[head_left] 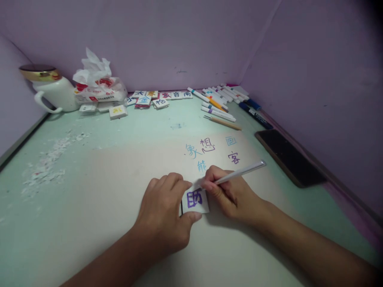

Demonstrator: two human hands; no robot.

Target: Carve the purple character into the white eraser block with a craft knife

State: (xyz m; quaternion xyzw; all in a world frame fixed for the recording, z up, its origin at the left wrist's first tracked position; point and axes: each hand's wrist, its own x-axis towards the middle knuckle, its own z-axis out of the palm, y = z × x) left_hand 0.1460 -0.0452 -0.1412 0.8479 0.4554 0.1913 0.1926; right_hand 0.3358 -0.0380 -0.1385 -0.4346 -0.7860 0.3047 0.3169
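A small white square block [202, 205] bearing a purple Chinese character lies on the pale sheet [119, 171]. My left hand [164, 211] grips it from the left, thumb at the near edge and fingers at the far edge. In my right hand [229, 193] is a slim silvery-white pen-like tool [242, 170], pinched between thumb and fingers. Its lower end is at the block's upper right, by the character; the tip itself is blurred and partly hidden by the fingers. Just beyond my hands, blue and purple characters [207, 145] are written on the sheet.
Markers [220, 111] and a wooden-handled tool [224, 122] lie at the back right, near a dark phone [290, 157]. Character blocks [143, 100], a tissue pack [98, 93] and a white mug [61, 95] line the back. White scraps [49, 161] are scattered left.
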